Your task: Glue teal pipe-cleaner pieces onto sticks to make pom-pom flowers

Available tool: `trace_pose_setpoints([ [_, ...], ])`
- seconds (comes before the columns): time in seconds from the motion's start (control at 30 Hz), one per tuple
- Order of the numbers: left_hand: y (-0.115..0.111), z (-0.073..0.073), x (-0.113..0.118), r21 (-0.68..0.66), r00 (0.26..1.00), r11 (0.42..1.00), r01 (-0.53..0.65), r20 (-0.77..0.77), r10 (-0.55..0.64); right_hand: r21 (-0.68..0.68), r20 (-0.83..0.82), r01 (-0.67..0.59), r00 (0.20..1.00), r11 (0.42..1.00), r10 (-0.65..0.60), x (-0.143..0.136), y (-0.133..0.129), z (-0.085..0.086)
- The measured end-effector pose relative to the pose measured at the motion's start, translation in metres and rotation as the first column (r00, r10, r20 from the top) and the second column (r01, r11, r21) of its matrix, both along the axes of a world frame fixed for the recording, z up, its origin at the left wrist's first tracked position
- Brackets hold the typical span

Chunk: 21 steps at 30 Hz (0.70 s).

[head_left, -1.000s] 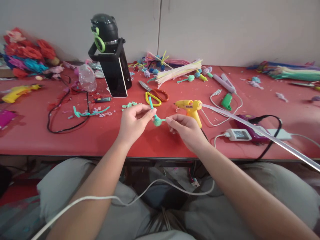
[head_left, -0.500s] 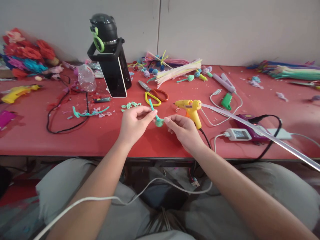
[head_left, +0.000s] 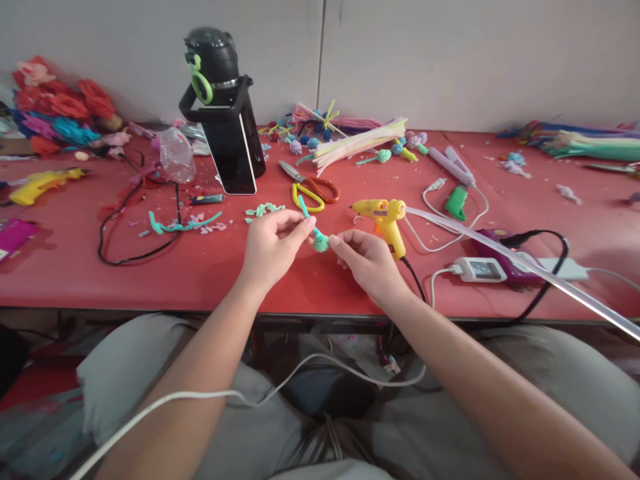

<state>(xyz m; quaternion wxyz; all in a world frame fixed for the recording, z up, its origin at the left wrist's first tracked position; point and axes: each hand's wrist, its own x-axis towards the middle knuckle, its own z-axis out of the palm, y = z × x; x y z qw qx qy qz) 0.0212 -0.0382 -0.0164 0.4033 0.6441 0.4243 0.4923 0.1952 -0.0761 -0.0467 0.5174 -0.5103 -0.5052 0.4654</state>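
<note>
Red table (head_left: 150,283); left hand (head_left: 270,248) pinches green stem (head_left: 303,206), right hand (head_left: 367,263) pinches tuft (head_left: 321,242) edge.

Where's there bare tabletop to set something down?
Front left, between the black cable and left hand; also right, between the lilac scrap and white adapter. Crowded: beyond both hands (scissors, pale bundle) and beside the right hand (yellow glue gun).
</note>
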Motion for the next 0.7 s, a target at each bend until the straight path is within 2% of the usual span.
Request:
trace_pose_setpoints([
  [0.27, -0.0003, 0.0023, 0.0011, -0.023, 1.000, 1.000, 0.000, 0.012, 0.000, 0.015, 0.023, 0.012, 1.000, 1.000, -0.012, -0.0014, 0.0002, -0.0003],
  [0.43, 0.0010, 0.0033, -0.0002, -0.029, 1.000, 0.999, -0.016, 0.021, 0.016, -0.023, 0.026, 0.030, 0.999, 0.999, -0.030, 0.0001, 0.0003, -0.0011],
  [0.7, 0.0022, 0.0030, -0.0011, -0.034, 0.998, 0.999, -0.027, 0.053, 0.029, -0.018, -0.132, 0.017, 0.991, 1.000, -0.020, 0.0005, 0.0018, 0.0036],
])
